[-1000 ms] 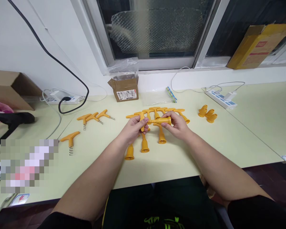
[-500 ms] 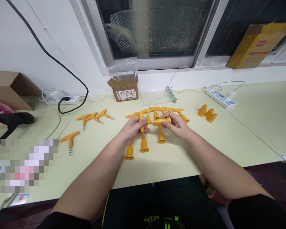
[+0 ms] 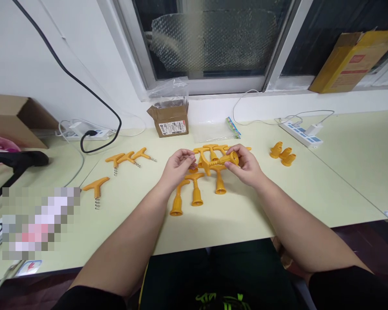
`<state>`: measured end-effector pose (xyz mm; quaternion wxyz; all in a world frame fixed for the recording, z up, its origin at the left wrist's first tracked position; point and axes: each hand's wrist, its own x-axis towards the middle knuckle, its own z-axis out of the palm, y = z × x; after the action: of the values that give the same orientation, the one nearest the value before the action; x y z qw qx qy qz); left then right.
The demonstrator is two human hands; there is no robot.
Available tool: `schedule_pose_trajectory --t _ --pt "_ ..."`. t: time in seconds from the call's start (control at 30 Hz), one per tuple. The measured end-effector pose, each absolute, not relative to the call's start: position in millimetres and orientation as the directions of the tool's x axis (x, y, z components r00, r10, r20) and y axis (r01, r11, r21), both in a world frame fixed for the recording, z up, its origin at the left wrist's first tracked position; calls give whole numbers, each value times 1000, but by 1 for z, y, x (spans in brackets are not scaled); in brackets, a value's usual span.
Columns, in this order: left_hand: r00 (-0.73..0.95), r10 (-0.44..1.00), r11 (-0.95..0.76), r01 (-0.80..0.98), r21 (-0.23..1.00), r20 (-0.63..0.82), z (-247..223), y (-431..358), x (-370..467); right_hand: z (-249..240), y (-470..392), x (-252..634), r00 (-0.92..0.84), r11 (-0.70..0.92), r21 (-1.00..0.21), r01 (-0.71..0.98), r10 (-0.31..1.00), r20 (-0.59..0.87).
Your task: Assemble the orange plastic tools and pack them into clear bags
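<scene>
A yellow corkscrew (image 3: 205, 163), its T-handle joined to a bell-shaped sleeve, is held up by my right hand (image 3: 245, 167), whose fingers close round the sleeve end. Just left of its handle is my left hand (image 3: 178, 168), fingers bent and thumb apart, holding nothing visible. Beneath and behind both hands lie several assembled yellow corkscrews (image 3: 197, 196) on the table (image 3: 239, 224). To the left are several T-handles with bare metal spirals (image 3: 97, 187). Three loose yellow sleeves (image 3: 285, 153) stand together on the right.
A small open cardboard box (image 3: 171, 120) and a clear plastic bag (image 3: 210, 131) are by the window wall. Power strips (image 3: 300, 134) with cables lie at both sides. A black stand (image 3: 26, 161) and a larger carton (image 3: 6, 116) occupy the left.
My left hand has let go of the handle and moved slightly left. The corkscrew, now in my right hand alone, has shifted a little right and its sleeve end has turned more toward the camera.
</scene>
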<state>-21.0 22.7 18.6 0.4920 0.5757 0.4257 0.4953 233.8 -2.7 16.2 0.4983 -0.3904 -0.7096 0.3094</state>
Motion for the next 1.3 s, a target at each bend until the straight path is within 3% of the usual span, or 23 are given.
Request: schedule_pose_trajectory --t 0.17,0.3,0.5,0.67,0.93,1.03,1.1,1.2,1.3 --pt "187 923 -384 445 809 336 18 21 -29 22 -9 229 -342 609 -730 310 788 512" --pt "248 921 -390 612 688 301 18 19 -32 19 -10 222 -520 743 -583 329 657 545" --pt "213 937 -346 673 654 276 16 23 -35 14 -10 218 -687 761 -528 376 612 393" --pt "238 936 -351 658 666 258 15 24 -35 13 -17 209 -704 763 -423 488 631 327" --pt "284 932 -360 654 665 226 16 23 -35 26 -21 220 -702 715 -499 490 663 260" --pt "437 879 -443 604 663 190 25 19 -37 25 -6 240 -575 648 -474 597 757 310" --pt "566 812 -505 555 661 146 33 16 -40 21 6 257 -399 513 -465 721 857 327" --pt "697 710 -565 481 670 99 43 10 -41 15 25 290 -43 180 -451 874 954 297" --pt "770 628 -634 423 648 111 43 4 -38 11 39 327 337 -182 -477 860 904 264"
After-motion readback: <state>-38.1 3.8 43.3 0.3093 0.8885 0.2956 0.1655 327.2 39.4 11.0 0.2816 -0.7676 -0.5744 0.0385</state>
